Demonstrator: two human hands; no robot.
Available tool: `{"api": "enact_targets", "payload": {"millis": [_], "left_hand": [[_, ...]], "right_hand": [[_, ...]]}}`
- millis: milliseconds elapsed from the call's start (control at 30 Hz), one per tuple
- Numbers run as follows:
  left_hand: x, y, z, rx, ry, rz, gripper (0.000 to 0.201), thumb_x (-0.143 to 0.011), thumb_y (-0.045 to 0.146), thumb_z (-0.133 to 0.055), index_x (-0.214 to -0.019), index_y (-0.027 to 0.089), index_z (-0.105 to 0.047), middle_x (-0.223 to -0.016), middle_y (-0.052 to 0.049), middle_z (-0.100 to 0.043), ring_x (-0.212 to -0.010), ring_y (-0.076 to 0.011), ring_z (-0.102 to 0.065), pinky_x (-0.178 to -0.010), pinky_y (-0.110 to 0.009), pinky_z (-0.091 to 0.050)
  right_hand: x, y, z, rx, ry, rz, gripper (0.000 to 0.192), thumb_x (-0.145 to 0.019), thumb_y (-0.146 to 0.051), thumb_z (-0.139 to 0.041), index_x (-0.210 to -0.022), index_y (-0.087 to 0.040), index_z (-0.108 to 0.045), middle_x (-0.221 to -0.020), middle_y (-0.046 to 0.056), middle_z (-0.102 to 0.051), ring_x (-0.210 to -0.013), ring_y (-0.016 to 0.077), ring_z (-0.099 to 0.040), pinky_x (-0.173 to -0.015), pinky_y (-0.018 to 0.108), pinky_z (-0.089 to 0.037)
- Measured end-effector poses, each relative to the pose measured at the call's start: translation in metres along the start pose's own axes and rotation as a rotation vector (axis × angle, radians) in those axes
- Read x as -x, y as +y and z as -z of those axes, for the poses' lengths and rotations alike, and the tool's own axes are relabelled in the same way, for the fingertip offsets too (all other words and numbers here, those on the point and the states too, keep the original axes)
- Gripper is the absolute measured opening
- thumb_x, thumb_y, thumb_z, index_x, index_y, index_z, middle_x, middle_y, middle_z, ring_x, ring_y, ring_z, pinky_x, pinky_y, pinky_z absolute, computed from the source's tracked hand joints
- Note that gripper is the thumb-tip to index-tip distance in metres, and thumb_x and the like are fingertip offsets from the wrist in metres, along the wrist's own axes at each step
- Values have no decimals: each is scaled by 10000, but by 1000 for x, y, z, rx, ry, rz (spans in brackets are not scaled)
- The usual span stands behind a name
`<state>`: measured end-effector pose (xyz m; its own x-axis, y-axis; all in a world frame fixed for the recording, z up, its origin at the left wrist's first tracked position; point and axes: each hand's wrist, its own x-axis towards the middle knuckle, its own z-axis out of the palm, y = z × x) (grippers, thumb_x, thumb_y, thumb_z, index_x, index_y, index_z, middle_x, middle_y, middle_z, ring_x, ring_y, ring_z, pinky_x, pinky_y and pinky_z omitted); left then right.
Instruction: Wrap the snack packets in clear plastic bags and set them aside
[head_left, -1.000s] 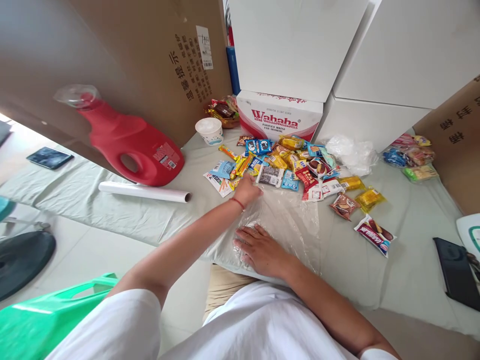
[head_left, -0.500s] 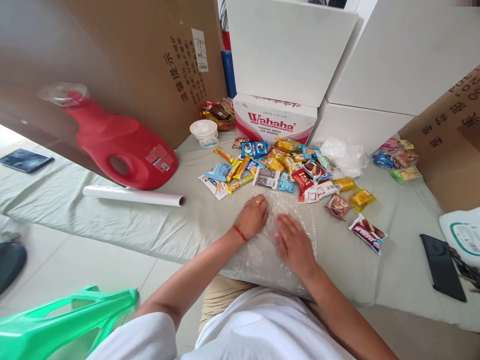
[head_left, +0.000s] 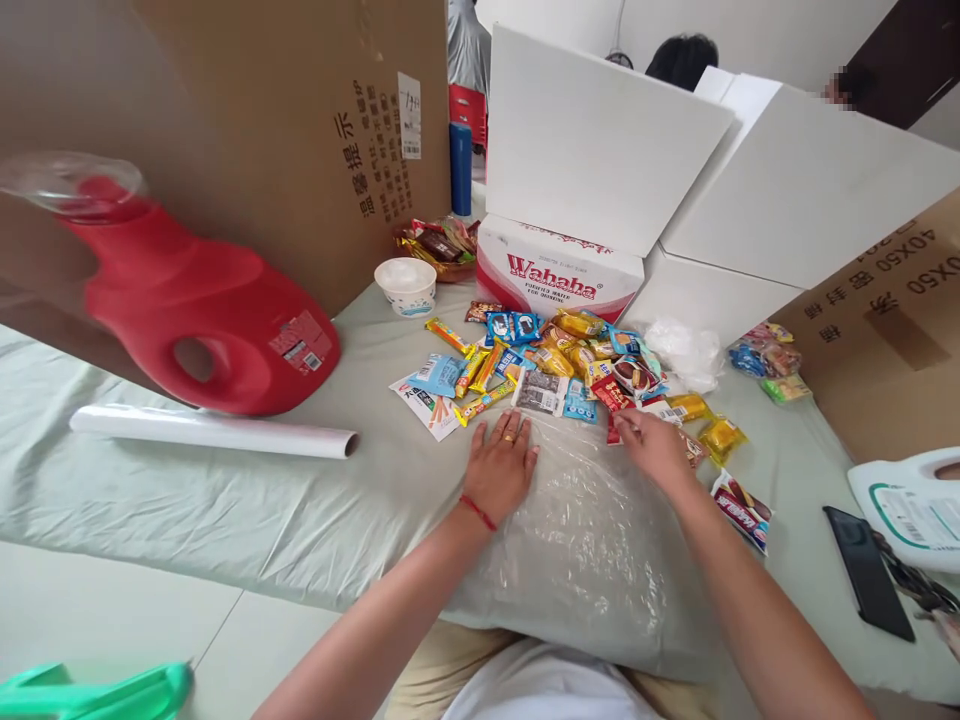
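Note:
My left hand (head_left: 501, 462) lies flat on the left side of a thin sheet of clear plastic film (head_left: 577, 545), its fingers spread. It wears a ring and a red cord bracelet. My right hand (head_left: 660, 452) is pinched at the film's far right corner, beside a red snack packet (head_left: 611, 393). Just beyond the film is a loose pile of wrapped snacks, including a clear packet with dark contents (head_left: 540, 392), a light blue packet (head_left: 439, 375) and yellow stick packs (head_left: 487, 402). A purple and white snack packet (head_left: 741, 510) lies right of my right forearm.
A red detergent jug (head_left: 225, 310) and a white roll (head_left: 217, 430) lie at left. A paper bowl (head_left: 406, 288), a Wahaha box (head_left: 559, 272) and white boxes (head_left: 600, 130) stand behind. A black phone (head_left: 868, 570) and white jug (head_left: 911, 505) are at right.
My right hand has moved forward and right, from lying over the film to a pinch at its far corner. The film is spread wider and smoother. My left hand has flattened out.

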<state>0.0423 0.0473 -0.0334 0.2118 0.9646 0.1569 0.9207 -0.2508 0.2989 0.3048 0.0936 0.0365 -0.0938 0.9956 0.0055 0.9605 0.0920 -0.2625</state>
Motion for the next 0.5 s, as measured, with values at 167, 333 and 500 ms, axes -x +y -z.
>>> {"api": "enact_targets", "payload": {"millis": [167,333,500], "left_hand": [[0,-3,1,21,-2,3,496,-1062,383,-321,-1491,213,-504,-1614,-81,-430,-1507,-246,-379,-1242,-556,-279],[-1,-4,2,47,-9,13,472,-1048,379,-384,-1478,238,-517,-1608,-72,-440,-1502,-250,-389,-1245,-553,-284],[1,-5,0,91,-13,18,486,-1054,372,-373,-1493,203,-495,-1619,-71,-424,-1515,-236,-363,-1265,-568,-240]], "right_hand": [[-75,-49,7,85,14,198,297,-982,-248,-518,-1188,-190,-724,-1132,99,-740,-1072,249,-650,-932,323,-466],[-98,-98,-17,237,-138,449,471,-999,-364,-560,-1425,-162,-577,-1271,155,-650,-1210,292,-543,-1049,381,-413],[-109,-114,-19,381,-324,392,447,-974,-390,-590,-1366,-178,-618,-1284,151,-678,-1168,291,-623,-930,341,-476]]}}
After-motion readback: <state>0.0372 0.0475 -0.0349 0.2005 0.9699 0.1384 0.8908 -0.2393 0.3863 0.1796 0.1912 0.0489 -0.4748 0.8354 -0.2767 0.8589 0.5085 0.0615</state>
